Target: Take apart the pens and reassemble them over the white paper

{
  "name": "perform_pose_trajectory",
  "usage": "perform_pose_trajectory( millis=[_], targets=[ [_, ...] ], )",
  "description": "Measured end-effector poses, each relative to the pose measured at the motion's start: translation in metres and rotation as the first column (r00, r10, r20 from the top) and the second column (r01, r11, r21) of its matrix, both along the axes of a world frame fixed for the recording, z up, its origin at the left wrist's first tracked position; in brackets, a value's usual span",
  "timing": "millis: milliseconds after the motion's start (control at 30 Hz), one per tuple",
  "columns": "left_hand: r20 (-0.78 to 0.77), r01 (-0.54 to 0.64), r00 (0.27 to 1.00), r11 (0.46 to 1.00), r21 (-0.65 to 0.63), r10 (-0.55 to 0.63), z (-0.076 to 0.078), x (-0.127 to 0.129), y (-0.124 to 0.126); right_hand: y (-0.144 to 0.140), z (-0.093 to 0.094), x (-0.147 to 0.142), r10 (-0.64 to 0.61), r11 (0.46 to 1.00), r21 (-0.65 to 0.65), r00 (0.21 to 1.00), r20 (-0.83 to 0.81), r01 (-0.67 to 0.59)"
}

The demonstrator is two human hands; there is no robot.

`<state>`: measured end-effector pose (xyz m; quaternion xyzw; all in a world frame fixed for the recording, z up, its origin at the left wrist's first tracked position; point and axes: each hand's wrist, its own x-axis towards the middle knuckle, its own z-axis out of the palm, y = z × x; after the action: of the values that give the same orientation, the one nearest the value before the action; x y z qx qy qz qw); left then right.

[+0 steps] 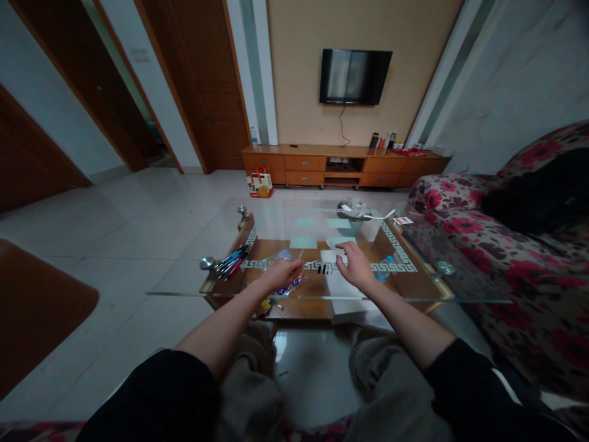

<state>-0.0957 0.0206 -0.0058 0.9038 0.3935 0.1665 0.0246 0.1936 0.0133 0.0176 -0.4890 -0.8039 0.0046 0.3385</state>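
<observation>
Head view: near the glass table's (184, 293) front edge, the left hand (279, 274) pinches a thin stick, maybe a pen (309, 264); the right hand (355, 265) lies spread flat on white paper (335, 283). It looks like getting ready to write; next, the tip must reach the paper.

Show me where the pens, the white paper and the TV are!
pens (231, 260), head view, middle of the bundle on the glass table.
white paper (338, 283), head view, bare part below the right hand.
TV (355, 76), head view, middle of the screen.

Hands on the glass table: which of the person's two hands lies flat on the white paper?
The right hand: it rests palm down on the white paper. The left hand is curled beside it, off the paper.
</observation>
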Motion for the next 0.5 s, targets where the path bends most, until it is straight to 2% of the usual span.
perform_pose_trajectory(
  millis=[100, 233, 500],
  targets=[
    [-0.023, 0.002, 1.0, 1.0, 0.013, -0.001, 0.001, 0.002, -0.001, -0.006, 0.004, -0.006, 0.111, 0.994, 0.019, 0.994, 0.004, -0.111],
    [-0.055, 0.0, 0.999, 1.0, 0.022, 0.001, 0.002, 0.004, -0.002, -0.015, 0.004, -0.017, 0.263, 0.965, -0.024, 0.963, 0.051, -0.262],
    [-0.066, 0.053, 0.996, 0.999, -0.002, -0.053, 0.005, 0.006, -0.003, -0.019, 0.007, -0.023, 0.299, 0.952, -0.082, 0.953, 0.045, -0.295]
  ],
)
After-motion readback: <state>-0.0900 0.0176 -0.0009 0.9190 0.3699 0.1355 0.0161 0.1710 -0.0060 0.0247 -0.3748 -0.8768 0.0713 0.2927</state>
